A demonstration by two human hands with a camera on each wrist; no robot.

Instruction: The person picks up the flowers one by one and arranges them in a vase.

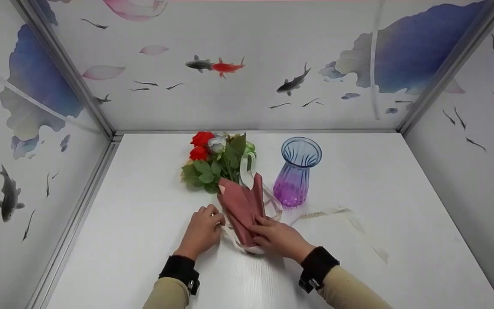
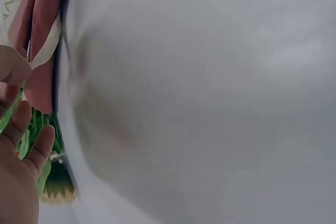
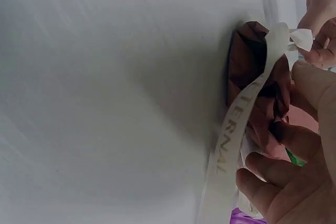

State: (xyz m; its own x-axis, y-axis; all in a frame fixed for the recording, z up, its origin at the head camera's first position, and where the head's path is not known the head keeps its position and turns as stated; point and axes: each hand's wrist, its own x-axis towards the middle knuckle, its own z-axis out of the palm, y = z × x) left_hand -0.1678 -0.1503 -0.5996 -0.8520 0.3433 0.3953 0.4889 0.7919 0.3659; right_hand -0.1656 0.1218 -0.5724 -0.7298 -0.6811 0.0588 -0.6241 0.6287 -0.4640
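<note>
A bouquet lies on the white table, its lower stems wrapped in dusty-red paper (image 1: 239,205). Red roses (image 1: 201,139), a pale bluish bloom (image 1: 217,144) and green leaves (image 1: 206,171) spread from the far end. My left hand (image 1: 204,228) pinches a cream ribbon (image 2: 48,45) between thumb and forefinger, left of the wrapping; its other fingers are spread. My right hand (image 1: 284,238) grips the paper from the right, fingers pressed into its folds. In the right wrist view the ribbon (image 3: 237,116), lettered "ETERNAL", runs across the wrapping's crumpled bottom end (image 3: 249,56).
A ribbed glass vase (image 1: 292,184), blue above and purple below, stands upright to the right of the bouquet. A long ribbon tail (image 1: 360,227) trails over the table (image 1: 401,184) to the right. Printed panels (image 1: 247,103) enclose the table at the back and sides.
</note>
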